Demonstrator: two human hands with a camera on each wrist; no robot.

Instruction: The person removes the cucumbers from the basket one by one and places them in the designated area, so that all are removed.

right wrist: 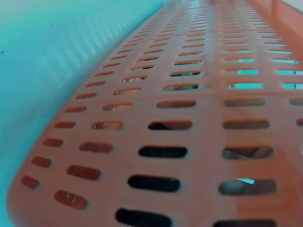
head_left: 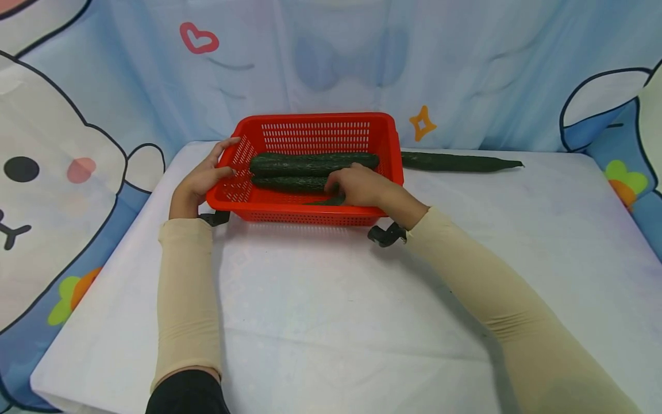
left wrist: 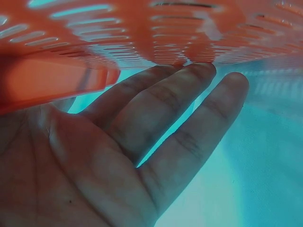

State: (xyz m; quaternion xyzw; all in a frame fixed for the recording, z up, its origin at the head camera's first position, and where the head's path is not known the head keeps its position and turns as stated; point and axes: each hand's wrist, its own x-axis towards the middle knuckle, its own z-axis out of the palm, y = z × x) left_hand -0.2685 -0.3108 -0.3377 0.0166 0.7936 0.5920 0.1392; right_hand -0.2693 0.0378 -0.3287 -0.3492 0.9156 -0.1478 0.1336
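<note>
A red perforated plastic basket (head_left: 305,215) stands near the far edge of the table. Inside lie two dark green cucumbers (head_left: 315,164), side by side. My left hand (head_left: 203,175) holds the basket's left end, thumb over the rim; in the left wrist view its fingers (left wrist: 163,101) extend against the slotted outer wall. My right hand (head_left: 362,187) reaches over the near rim, its curled fingers on the nearer cucumber (head_left: 292,184). Below the palm shows a narrow green piece (head_left: 338,199), mostly hidden. The right wrist view shows only the slotted basket wall (right wrist: 203,99), hiding the hand.
A long cucumber (head_left: 460,162) lies on the table right of the basket, its tapered end pointing right. White cloth (head_left: 331,310) covers the table. A printed blue curtain (head_left: 331,69) hangs right behind the far edge.
</note>
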